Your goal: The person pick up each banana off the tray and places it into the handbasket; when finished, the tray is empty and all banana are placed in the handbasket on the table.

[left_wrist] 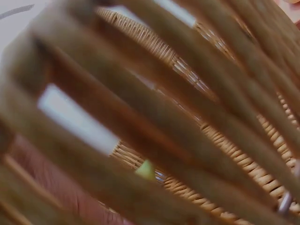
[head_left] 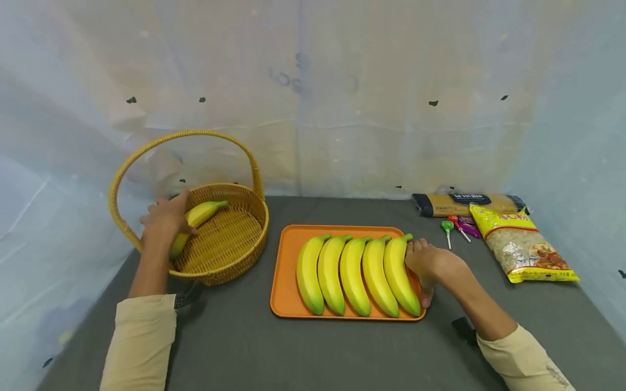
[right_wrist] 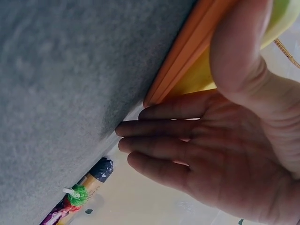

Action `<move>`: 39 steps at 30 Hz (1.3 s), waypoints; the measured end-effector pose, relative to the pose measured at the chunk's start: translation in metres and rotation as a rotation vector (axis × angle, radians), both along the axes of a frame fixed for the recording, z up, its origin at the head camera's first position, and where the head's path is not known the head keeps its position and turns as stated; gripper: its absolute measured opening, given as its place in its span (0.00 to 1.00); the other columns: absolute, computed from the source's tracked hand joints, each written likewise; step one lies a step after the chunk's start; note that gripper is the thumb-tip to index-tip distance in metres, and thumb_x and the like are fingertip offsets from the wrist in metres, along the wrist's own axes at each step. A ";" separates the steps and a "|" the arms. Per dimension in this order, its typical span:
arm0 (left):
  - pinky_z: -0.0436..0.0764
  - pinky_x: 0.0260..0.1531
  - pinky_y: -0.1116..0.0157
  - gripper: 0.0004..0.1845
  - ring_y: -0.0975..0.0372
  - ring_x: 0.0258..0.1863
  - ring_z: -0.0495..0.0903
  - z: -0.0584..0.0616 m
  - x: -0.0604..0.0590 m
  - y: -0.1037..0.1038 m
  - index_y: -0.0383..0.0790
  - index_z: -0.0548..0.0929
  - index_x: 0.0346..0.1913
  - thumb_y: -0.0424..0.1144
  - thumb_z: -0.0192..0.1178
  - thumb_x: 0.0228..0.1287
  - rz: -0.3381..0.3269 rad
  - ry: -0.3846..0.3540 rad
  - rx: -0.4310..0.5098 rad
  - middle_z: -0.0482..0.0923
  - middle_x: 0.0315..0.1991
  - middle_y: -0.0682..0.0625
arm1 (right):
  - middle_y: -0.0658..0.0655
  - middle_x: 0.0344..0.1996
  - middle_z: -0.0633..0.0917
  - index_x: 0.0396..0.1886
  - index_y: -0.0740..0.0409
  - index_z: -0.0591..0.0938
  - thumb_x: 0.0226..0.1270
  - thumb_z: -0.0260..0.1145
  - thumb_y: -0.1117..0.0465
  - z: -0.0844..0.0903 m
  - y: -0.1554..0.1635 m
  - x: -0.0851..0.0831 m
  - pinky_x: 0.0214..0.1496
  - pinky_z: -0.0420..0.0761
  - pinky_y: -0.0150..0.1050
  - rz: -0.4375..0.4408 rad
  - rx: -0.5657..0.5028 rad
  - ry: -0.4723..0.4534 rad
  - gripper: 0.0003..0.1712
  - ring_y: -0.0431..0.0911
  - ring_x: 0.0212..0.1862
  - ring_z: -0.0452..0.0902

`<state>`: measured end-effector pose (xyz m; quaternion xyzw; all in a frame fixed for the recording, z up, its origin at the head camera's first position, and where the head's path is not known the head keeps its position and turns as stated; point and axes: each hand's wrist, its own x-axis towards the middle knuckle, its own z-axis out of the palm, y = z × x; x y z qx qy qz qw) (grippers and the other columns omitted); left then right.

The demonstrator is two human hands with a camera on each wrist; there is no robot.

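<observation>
In the head view, my left hand (head_left: 168, 220) reaches over the left rim of a wicker basket (head_left: 256, 255). Its thumb and fingers lie about a yellow banana (head_left: 200, 213) in the basket; whether they grip it is unclear. In the left wrist view, blurred wicker strips hide most of that hand, and a small green tip (left_wrist: 146, 169) shows through. An orange tray (head_left: 288, 239) carries a row of several bananas (head_left: 354, 277). At the tray's right edge, my right hand (head_left: 427, 263) rests beside the last banana (head_left: 401, 271), its fingers straight in the right wrist view.
To the right lie a yellow bag (head_left: 533, 247) of pale food, a long pack of pasta (head_left: 462, 205), a green lollipop (head_left: 447, 226) and a red lollipop (head_left: 457, 224). The basket's tall handle (head_left: 195, 133) arches over it. Pale sheeting hangs behind the grey table (head_left: 313, 353).
</observation>
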<state>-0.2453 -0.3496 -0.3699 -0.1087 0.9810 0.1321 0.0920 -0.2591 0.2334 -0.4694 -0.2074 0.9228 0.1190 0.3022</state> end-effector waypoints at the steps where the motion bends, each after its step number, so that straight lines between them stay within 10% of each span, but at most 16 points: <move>1: 0.57 0.58 0.17 0.62 0.13 0.68 0.48 0.000 0.001 -0.001 0.45 0.43 0.84 0.42 0.79 0.59 0.010 -0.014 0.002 0.36 0.74 0.10 | 0.79 0.77 0.61 0.80 0.76 0.55 0.18 0.91 0.32 0.000 -0.001 0.000 0.80 0.61 0.67 0.004 -0.003 -0.001 0.93 0.72 0.78 0.57; 5: 0.50 0.62 0.16 0.63 0.13 0.68 0.46 0.003 0.003 0.000 0.45 0.37 0.86 0.46 0.76 0.63 0.033 -0.070 0.017 0.36 0.76 0.12 | 0.79 0.79 0.58 0.81 0.75 0.53 0.17 0.91 0.31 0.000 -0.001 -0.001 0.81 0.58 0.67 -0.001 0.000 -0.013 0.95 0.73 0.81 0.52; 13: 0.51 0.60 0.14 0.46 0.17 0.70 0.51 0.024 0.000 0.013 0.36 0.57 0.79 0.46 0.72 0.68 -0.039 0.015 -0.025 0.47 0.74 0.16 | 0.82 0.76 0.61 0.78 0.80 0.57 0.07 0.85 0.24 -0.002 0.004 -0.004 0.79 0.59 0.70 0.019 -0.023 -0.003 0.99 0.77 0.79 0.54; 22: 0.75 0.63 0.37 0.33 0.36 0.68 0.73 0.055 0.010 0.083 0.35 0.70 0.75 0.50 0.61 0.77 -0.453 0.246 0.122 0.71 0.71 0.30 | 0.82 0.76 0.61 0.78 0.79 0.57 0.07 0.85 0.24 -0.003 0.003 -0.006 0.80 0.59 0.69 0.028 0.002 -0.021 0.99 0.75 0.78 0.56; 29: 0.83 0.58 0.47 0.27 0.47 0.58 0.84 0.051 0.023 0.144 0.39 0.77 0.69 0.48 0.65 0.75 -0.680 0.351 0.247 0.81 0.62 0.38 | 0.81 0.76 0.61 0.78 0.79 0.57 0.08 0.87 0.26 0.003 0.001 -0.002 0.80 0.59 0.69 0.007 -0.028 -0.014 0.98 0.75 0.78 0.55; 39: 0.81 0.61 0.51 0.32 0.49 0.62 0.80 0.018 0.032 0.202 0.47 0.71 0.76 0.56 0.59 0.77 -0.888 0.081 0.286 0.75 0.65 0.42 | 0.82 0.76 0.61 0.77 0.81 0.58 0.11 0.90 0.32 0.016 -0.008 0.008 0.80 0.57 0.70 -0.031 -0.044 -0.016 0.94 0.76 0.79 0.54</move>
